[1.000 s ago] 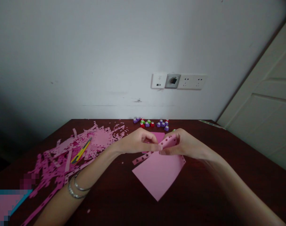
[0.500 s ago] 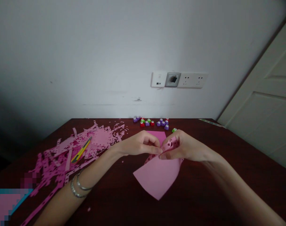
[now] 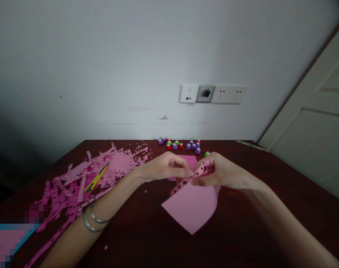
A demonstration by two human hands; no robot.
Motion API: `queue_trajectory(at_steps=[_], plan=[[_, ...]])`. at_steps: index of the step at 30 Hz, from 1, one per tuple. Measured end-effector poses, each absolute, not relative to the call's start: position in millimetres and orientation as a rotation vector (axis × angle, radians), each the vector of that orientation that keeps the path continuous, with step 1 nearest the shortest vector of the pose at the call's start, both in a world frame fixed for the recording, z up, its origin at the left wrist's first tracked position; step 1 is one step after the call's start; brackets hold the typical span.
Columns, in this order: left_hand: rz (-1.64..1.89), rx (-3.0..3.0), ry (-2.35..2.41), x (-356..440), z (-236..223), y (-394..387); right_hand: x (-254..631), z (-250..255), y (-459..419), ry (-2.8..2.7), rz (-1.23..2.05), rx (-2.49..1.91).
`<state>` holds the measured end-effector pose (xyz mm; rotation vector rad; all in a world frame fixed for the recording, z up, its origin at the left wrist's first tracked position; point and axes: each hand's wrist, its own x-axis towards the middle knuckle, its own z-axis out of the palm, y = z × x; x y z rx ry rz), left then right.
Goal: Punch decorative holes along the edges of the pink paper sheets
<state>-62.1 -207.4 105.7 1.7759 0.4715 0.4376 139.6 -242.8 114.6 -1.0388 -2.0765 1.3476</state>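
Between my hands, above the table, is a light pink sheet of paper (image 3: 193, 208) with a punched border strip (image 3: 204, 168) of small cut-out shapes along its upper edge. My left hand (image 3: 169, 166) pinches at the strip with thumb and forefinger. Fingers closed, my right hand (image 3: 215, 171) grips the sheet and its folded-over strip from the other side. The sheet's lower corner hangs toward me. Behind the hands a darker pink sheet (image 3: 187, 160) lies on the table, partly covered by them.
A heap of pink punched paper strips (image 3: 74, 182) spreads on the left, with a yellow utility knife (image 3: 96, 178) on top. Several small craft punches (image 3: 175, 145) in purple, red and green stand at the back near the wall. The dark table (image 3: 147, 238) meets the wall (image 3: 116, 74).
The pink sheet has shifted slightly right. More of the punched strip shows between my hands, and the left fingertips have moved a little along the edge.
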Motion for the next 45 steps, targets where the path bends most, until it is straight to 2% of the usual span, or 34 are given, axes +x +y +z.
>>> queue_trajectory(at_steps=[29,45], plan=[[0.293,1.859,0.473,-69,110,-205,142,118,-245,-2.066,1.386,-1.117],[0.459,1.907,0.596,-82,121,-199,150,111,-236,-2.191,1.211,-1.194]])
